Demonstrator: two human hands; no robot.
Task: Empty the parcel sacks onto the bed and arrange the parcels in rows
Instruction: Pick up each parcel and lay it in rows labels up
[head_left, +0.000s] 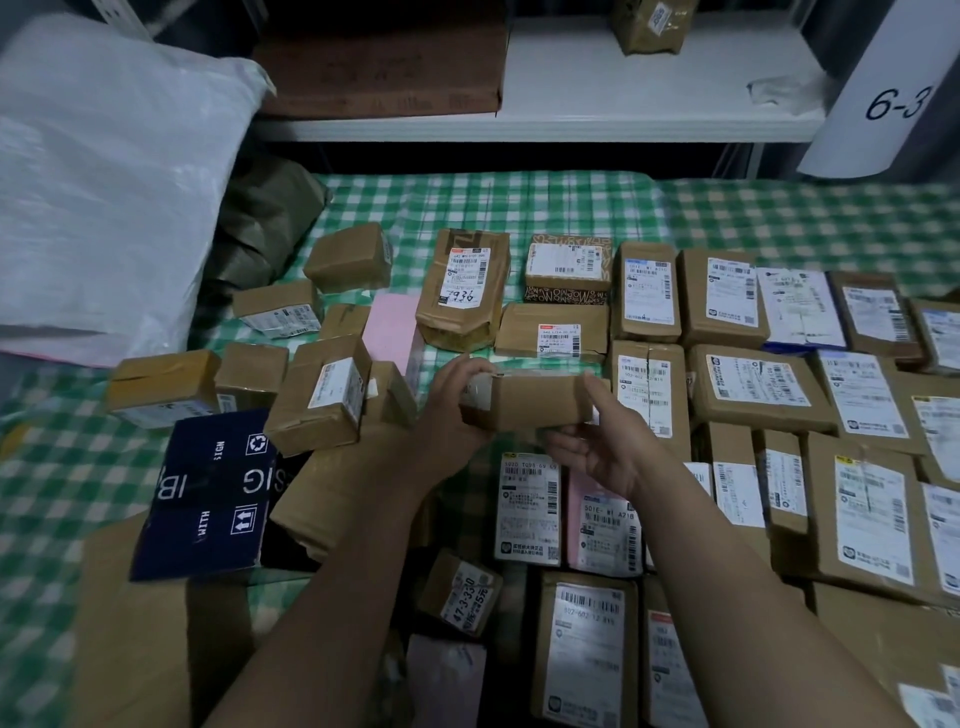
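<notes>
I hold a small brown cardboard parcel above the middle of the bed. My left hand grips its left end, fingers curled over the top. My right hand supports its right end from below and the side. To the right, several brown labelled parcels lie flat in neat rows. On the left, unsorted parcels lie jumbled, among them a dark blue box and a pink packet. A white woven sack rests at the far left.
The bed carries a green-and-white checked sheet, bare at the back and far left. Behind it runs a white shelf holding a flat brown carton and a taped parcel. A dark green bag lies beside the sack.
</notes>
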